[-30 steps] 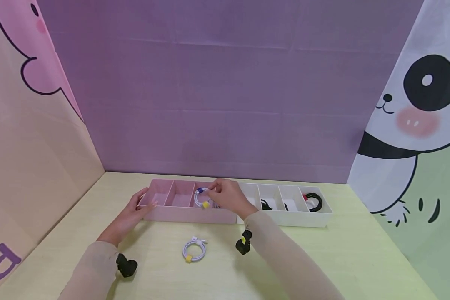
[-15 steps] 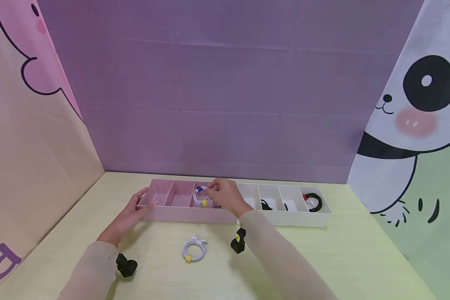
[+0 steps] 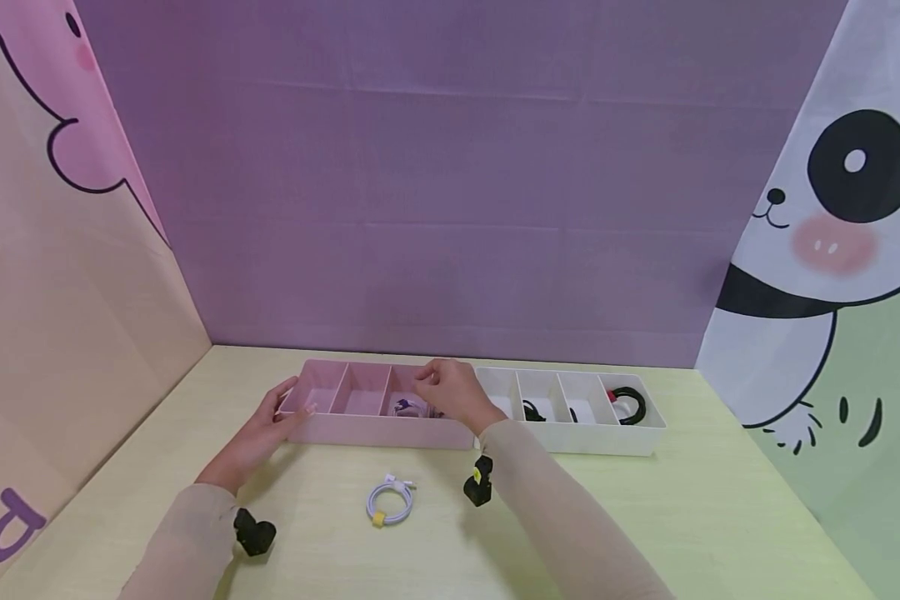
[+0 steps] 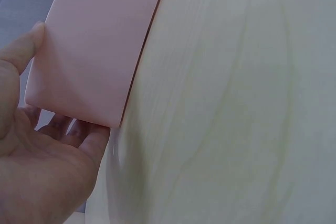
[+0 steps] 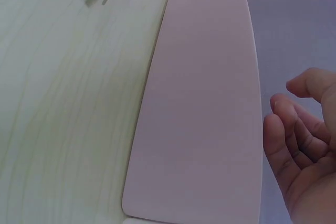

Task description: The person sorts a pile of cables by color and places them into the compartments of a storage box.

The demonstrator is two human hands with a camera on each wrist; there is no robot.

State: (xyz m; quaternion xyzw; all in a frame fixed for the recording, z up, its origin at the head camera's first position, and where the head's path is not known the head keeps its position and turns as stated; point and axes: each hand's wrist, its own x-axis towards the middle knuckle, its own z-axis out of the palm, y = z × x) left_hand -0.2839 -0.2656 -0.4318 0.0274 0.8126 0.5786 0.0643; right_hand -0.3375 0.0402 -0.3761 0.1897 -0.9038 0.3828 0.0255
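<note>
My left hand [image 3: 262, 429] holds the left end of a pink divided storage box [image 3: 382, 430], its thumb on the rim and fingers against the end wall. A coiled light cable [image 3: 411, 407] lies in the box's third compartment from the left. Just above and to the right of it is my right hand [image 3: 461, 395]. In the right wrist view that hand [image 5: 310, 145] shows nothing in its fingers, thumb and index apart, beside the box's long wall. On the table before the box lies another coiled white cable [image 3: 408, 506] with a yellow tie.
Against the pink box's right end stands a white divided box [image 3: 585, 437]. It holds a black coiled cable [image 3: 636, 406] at the far right and another black cable [image 3: 531, 411] further left. A purple backdrop [image 3: 450, 208] rises behind both boxes.
The white coil with the blue and yellow ties, held in my right fingertips before, has been let go and dropped into the pink compartment. My left hand stays in place.
</note>
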